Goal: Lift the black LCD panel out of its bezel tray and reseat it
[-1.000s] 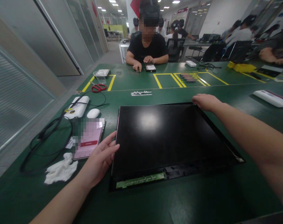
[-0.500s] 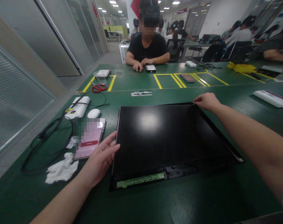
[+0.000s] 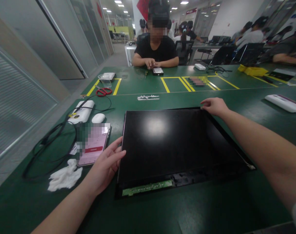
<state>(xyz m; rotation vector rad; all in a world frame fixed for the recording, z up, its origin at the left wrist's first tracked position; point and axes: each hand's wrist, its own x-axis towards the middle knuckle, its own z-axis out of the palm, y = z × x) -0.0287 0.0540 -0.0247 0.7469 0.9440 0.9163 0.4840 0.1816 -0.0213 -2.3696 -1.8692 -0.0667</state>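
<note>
A black display panel [image 3: 167, 143] lies flat on the green table, seated in a thin black cover [image 3: 225, 135] that shows along its right and far sides. Along the near edge runs a green circuit board strip [image 3: 148, 188]. My left hand [image 3: 109, 162] grips the panel's left edge, thumb over the top and the other fingers at the side. At the far right corner my right hand [image 3: 214, 106] has thumb and forefinger pinched together on the panel's corner; the fingertips hide the exact contact. A short pale cable end [image 3: 250, 166] shows at the near right corner.
On the left lie a phone [image 3: 94, 146], a crumpled tissue [image 3: 66, 175], a white mouse [image 3: 98, 118], black cables [image 3: 52, 156] and red-handled scissors [image 3: 104, 92]. White strips [image 3: 148, 97] lie beyond the panel. A co-worker [image 3: 157, 48] sits opposite, near a hard drive [image 3: 158, 71].
My right hand has shifted slightly left at the panel's far corner. My left hand and the panel stay put. Across the table, the co-worker's hands have come closer together.
</note>
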